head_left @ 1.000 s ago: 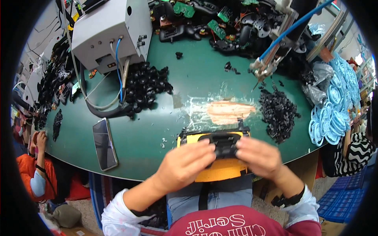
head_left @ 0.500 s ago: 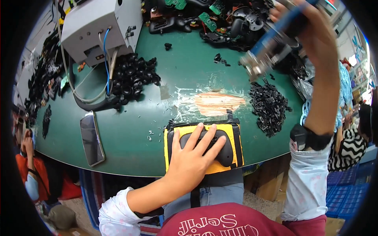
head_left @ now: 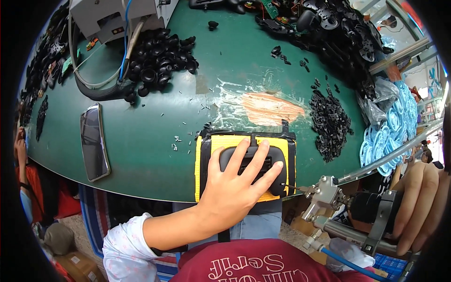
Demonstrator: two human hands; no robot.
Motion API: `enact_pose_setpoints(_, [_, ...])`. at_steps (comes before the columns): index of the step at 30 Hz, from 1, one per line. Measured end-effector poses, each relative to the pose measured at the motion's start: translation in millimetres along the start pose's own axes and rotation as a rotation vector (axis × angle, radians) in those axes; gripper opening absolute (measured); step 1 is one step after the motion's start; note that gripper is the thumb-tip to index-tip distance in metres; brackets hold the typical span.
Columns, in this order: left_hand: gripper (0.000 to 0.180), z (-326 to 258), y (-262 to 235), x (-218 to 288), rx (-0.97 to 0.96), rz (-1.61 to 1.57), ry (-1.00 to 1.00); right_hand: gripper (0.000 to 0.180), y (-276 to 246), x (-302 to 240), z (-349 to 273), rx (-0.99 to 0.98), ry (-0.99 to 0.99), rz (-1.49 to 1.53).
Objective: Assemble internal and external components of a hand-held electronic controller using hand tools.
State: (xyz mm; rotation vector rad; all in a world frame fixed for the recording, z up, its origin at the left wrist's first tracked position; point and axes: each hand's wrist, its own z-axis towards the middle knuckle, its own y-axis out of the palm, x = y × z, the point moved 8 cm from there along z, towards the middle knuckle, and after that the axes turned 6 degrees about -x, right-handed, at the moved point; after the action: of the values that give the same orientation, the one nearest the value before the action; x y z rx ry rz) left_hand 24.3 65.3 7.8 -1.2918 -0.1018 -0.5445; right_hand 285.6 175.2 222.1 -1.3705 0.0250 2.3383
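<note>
My left hand (head_left: 228, 190) lies over a black game controller (head_left: 277, 189), fingers spread across its back. The controller rests on a yellow pad (head_left: 203, 176) edged with black tape at the table's near edge. At the lower right, my right hand (head_left: 418, 204) is wrapped round a powered screwdriver (head_left: 364, 207) with metal fittings and a blue hose (head_left: 345, 268). The screwdriver lies nearly level, its thin bit pointing left and meeting the controller's lower right grip. Whether a screw sits at the tip is too small to tell.
Small black parts (head_left: 330, 124) are heaped right of the pad. Loose screws (head_left: 176, 141) lie left of it, near a phone (head_left: 94, 143). Black rubbery caps (head_left: 157, 63) are piled beside a grey machine (head_left: 110, 19). Controller shells (head_left: 329, 28) crowd the far right.
My right hand has come down from the raised upper right with the screwdriver, to the controller's right side. My left hand stays on the controller. The view has shifted slightly.
</note>
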Motion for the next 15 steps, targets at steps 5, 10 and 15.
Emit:
enact_pose_setpoints(5, [0.054,-1,4,-3,-0.023,-0.001,-0.014,0.006,91,57,71,0.073,-0.011,-0.065])
enact_pose_setpoints(10, [0.053,3,1,-1,-0.026,-0.009,0.007,0.009,114,72,103,0.168,-0.005,-0.161])
enact_pose_setpoints(15, [0.053,2,0,-9,-0.071,-0.154,-0.048,0.011,104,71,101,0.362,0.035,-0.093])
